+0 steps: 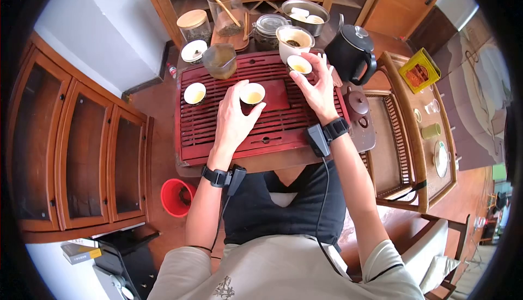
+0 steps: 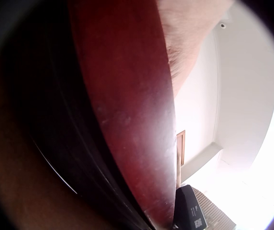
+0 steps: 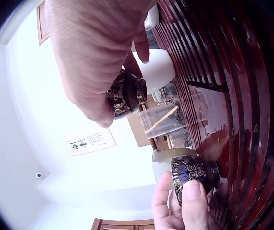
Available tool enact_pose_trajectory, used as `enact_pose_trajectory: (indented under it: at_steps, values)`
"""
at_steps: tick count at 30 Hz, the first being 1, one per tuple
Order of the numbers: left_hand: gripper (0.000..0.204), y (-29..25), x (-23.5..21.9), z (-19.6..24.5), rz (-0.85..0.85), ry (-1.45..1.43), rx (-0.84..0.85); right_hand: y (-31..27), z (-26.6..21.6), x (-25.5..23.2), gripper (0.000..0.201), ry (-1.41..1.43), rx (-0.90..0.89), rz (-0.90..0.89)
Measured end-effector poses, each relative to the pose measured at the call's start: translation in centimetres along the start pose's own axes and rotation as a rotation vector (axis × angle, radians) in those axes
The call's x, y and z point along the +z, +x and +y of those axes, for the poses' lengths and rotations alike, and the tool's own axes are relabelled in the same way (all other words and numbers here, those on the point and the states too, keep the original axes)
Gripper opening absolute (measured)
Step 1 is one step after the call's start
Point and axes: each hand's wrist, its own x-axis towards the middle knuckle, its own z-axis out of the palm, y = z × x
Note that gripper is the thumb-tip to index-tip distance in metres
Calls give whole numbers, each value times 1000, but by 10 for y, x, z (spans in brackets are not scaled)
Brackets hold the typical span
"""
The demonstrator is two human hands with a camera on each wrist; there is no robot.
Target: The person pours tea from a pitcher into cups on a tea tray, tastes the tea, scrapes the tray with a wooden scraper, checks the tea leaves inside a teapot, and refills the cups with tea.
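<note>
Between its thumb and fingers my left hand (image 1: 233, 119) grips a small cup (image 1: 252, 93) of pale yellow liquid, low over the slatted red tea tray (image 1: 201, 147). My right hand (image 1: 317, 90) pinches a second cup (image 1: 299, 65), also with yellow liquid, near the tray's back right part, in front of a white lidless bowl (image 1: 295, 37). A third filled cup (image 1: 195, 93) stands on the tray at the left. Dark patterned outsides show on the right-hand cup (image 3: 122, 96) and the left-hand cup (image 3: 190, 175) in the right wrist view. The left wrist view shows mostly the tray's red side (image 2: 127, 105).
Behind the left cup stands a glass pitcher (image 1: 219, 61). Jars, a lidded white cup (image 1: 194, 52) and a metal bowl (image 1: 306, 17) line the back. A black kettle (image 1: 351, 49) and a brown teapot (image 1: 357, 104) are at the right. A red bin (image 1: 177, 197) stands on the floor.
</note>
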Motion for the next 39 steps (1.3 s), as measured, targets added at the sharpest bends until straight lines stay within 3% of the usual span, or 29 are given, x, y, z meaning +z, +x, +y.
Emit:
enact_pose_trajectory:
  at_steps: [12,18,23,30,39]
  values:
    - [59,-1,1,-4,59,-62,47,-2,-3,2,51,133,29,-35]
    - [56,-2,-2,0,-12,-55,-9,-3,0,3,50,117,54,-57]
    - [56,-3,2,-7,55,-83,73,0,-8,3,49,218,47,-81]
    - [58,-4,6,-11,76,-57,128,40,-47,-10,51,160,-36,-155]
    - [58,-5,7,-12,84,-67,122,72,-76,-20,51,185,-17,-155]
